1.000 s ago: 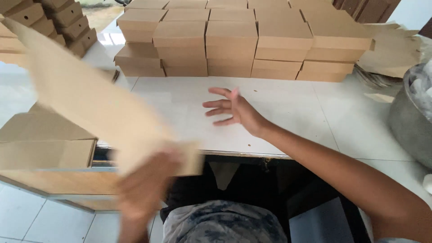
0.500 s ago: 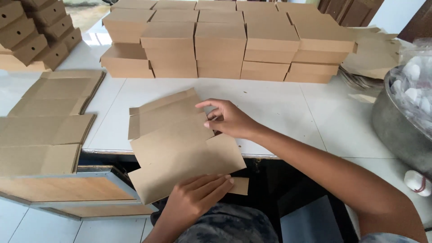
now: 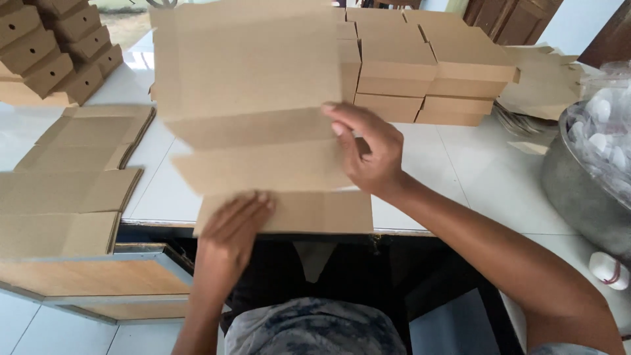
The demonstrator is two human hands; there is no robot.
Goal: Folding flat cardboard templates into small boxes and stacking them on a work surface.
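Left hand: the left hand (image 3: pixel 231 227) lies palm-down, fingers flat and together, pressing the nearest panel of the cardboard blank (image 3: pixel 263 131) onto the table edge (image 3: pixel 407 231).
Right hand: the right hand (image 3: pixel 368 152) pinches the blank's right edge at a crease, thumb in front, fingers curled behind.
Cardboard blank: an unfolded brown sheet with several cross creases; its near strip rests on the white table, the far panels are tilted up toward the camera.
Step in hand: judged as the first folds, the sheet being bent along its creases.
Next move calls for: probably holding the base flat while the upper panel turns over squarely on its crease.
Left side: flat blanks (image 3: pixel 66 190) in stacks.
Right side: a metal basin (image 3: pixel 578 190).
Far: folded boxes (image 3: pixel 434 72) stacked in rows.
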